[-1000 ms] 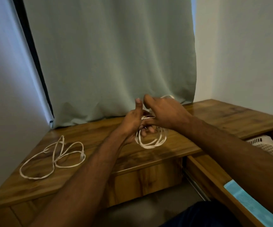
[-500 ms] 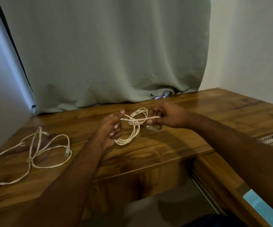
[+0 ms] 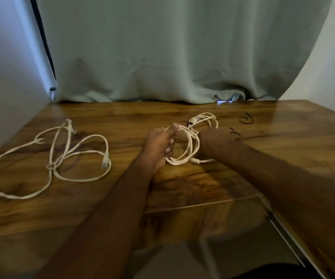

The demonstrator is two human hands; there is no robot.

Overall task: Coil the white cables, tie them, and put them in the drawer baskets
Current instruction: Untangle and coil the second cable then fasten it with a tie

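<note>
Wooden tabletop (image 3: 202,184); grey curtain (image 3: 162,57) behind, two black ties (image 3: 246,119) far right, loose white cable (image 3: 62,158) left. No legible writing. Coiled white cable (image 3: 190,146) mid-tabletop between hands: left hand (image 3: 158,146) fingers pinch strand; right hand (image 3: 212,143) grips coil.

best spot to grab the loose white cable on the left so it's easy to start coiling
Take the loose white cable at its plug end, coming from above. That connector lies free at the right edge of the sprawl, nearest the left hand, with bare wooden desk around it. The middle strands cross, so a grip there would drag tangled loops.
</note>
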